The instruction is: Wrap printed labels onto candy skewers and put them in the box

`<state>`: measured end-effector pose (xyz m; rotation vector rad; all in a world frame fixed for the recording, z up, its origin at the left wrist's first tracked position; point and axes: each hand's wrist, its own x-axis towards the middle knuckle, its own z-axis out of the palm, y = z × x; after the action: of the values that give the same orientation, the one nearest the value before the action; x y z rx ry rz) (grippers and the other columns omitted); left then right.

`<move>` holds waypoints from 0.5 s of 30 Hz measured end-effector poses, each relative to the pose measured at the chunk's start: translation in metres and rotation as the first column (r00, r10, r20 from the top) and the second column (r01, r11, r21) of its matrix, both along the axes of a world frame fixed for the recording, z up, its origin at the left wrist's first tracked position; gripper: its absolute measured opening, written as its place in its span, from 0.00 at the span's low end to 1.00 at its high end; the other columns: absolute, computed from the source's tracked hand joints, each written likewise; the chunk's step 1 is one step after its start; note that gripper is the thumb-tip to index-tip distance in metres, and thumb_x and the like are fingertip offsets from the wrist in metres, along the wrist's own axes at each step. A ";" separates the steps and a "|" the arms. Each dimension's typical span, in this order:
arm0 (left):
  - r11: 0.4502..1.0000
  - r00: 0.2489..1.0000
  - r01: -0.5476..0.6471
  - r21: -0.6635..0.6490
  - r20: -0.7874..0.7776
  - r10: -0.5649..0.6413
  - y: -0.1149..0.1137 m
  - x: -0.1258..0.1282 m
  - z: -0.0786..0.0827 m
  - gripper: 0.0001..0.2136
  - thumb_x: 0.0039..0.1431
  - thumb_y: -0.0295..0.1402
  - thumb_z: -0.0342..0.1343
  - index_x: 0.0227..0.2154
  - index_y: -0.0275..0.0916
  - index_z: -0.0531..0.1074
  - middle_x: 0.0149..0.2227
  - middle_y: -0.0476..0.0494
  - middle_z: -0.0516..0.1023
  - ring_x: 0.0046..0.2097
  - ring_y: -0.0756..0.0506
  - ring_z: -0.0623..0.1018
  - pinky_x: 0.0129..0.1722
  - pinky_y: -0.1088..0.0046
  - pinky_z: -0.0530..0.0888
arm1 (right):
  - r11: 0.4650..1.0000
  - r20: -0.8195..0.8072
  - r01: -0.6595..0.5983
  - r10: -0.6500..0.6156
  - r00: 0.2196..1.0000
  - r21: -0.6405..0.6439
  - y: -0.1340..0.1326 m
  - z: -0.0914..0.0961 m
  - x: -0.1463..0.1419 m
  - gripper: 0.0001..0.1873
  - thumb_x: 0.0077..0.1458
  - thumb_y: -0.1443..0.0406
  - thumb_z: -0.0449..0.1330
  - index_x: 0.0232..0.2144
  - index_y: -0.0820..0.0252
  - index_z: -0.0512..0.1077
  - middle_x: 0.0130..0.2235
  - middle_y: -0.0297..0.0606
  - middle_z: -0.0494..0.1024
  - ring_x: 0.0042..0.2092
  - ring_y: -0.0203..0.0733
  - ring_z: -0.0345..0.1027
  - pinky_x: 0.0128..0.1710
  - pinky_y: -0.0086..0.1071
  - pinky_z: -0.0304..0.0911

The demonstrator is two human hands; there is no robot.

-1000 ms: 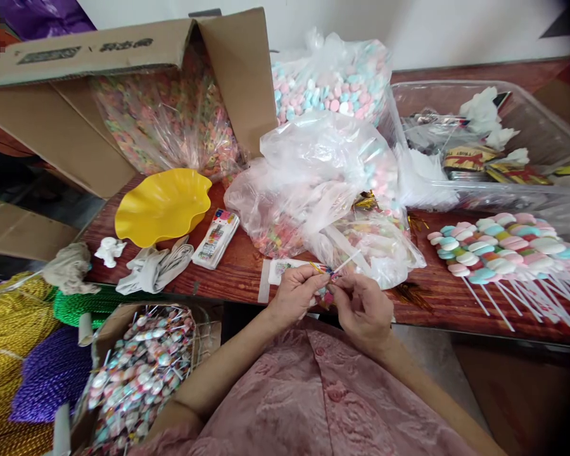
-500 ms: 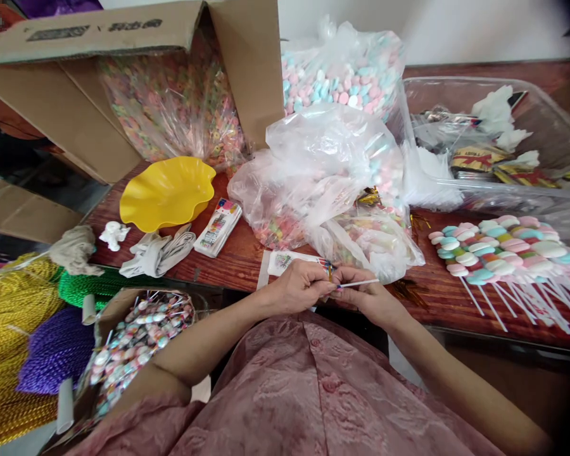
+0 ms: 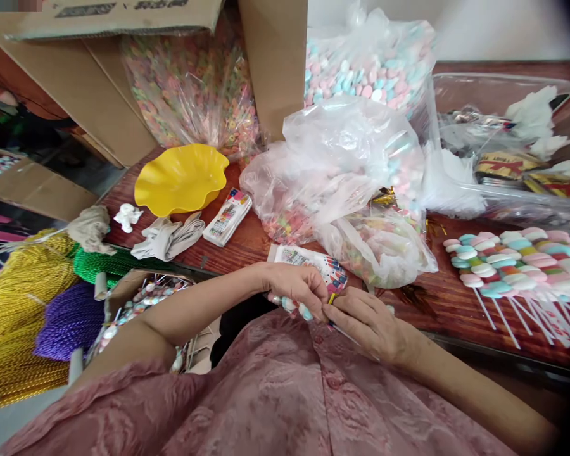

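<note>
My left hand (image 3: pixel 294 288) and my right hand (image 3: pixel 368 323) meet close to my chest, just in front of the wooden table's (image 3: pixel 247 244) near edge. Both are closed in a pinch on a candy skewer (image 3: pixel 300 308): pastel pink and blue candies show under the left fingers, and a thin white stick runs down under the right hand. A small gold twist tie (image 3: pixel 331 297) shows between the fingertips. Directly behind the hands lies a printed wrapper bag (image 3: pixel 313 261).
Finished candy skewers (image 3: pixel 508 259) lie in a row at right. Clear bags of candy (image 3: pixel 351 177) fill the table's middle, a yellow wavy bowl (image 3: pixel 180 180) sits at left, a cardboard box (image 3: pixel 137 76) behind. A carton of wrapped skewers (image 3: pixel 142 307) and coloured cord spools (image 3: pixel 28 316) stand lower left.
Both hands have drawn nearer to my body and lower. The stick, level and pointing right before, now slants down under the right hand. The view has shifted left.
</note>
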<state>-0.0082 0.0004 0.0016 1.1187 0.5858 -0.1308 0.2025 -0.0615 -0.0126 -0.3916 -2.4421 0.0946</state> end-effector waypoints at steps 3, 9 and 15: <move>0.998 0.997 0.069 0.014 0.018 -0.069 0.001 0.000 0.003 0.05 0.40 0.35 0.68 0.18 0.40 0.79 0.18 0.47 0.75 0.17 0.52 0.68 0.14 0.78 0.66 | 0.999 0.009 -0.033 0.033 0.999 0.012 0.002 -0.001 -0.003 0.12 0.62 0.73 0.49 0.44 0.65 0.70 0.29 0.40 0.74 0.31 0.40 0.66 0.32 0.36 0.64; 0.993 0.988 0.118 0.030 0.101 -0.121 0.004 -0.004 0.002 0.07 0.40 0.37 0.71 0.23 0.43 0.81 0.20 0.48 0.77 0.19 0.48 0.72 0.16 0.74 0.69 | 0.994 0.035 -0.091 0.089 0.995 0.063 0.011 0.003 -0.007 0.11 0.65 0.70 0.49 0.38 0.60 0.72 0.33 0.39 0.78 0.33 0.38 0.67 0.34 0.36 0.60; 0.798 0.975 0.220 0.562 -0.097 -0.200 0.041 -0.039 0.034 0.11 0.47 0.43 0.68 0.26 0.39 0.79 0.24 0.49 0.77 0.26 0.48 0.73 0.25 0.74 0.69 | 0.993 0.080 0.067 -0.075 0.994 0.099 0.020 0.013 -0.011 0.09 0.63 0.71 0.51 0.35 0.60 0.71 0.32 0.38 0.77 0.35 0.40 0.66 0.38 0.38 0.57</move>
<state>-0.0473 0.0410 0.0353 1.7756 0.5404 -0.1718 0.1916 -0.0411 0.0007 -0.4476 -2.5004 -0.0711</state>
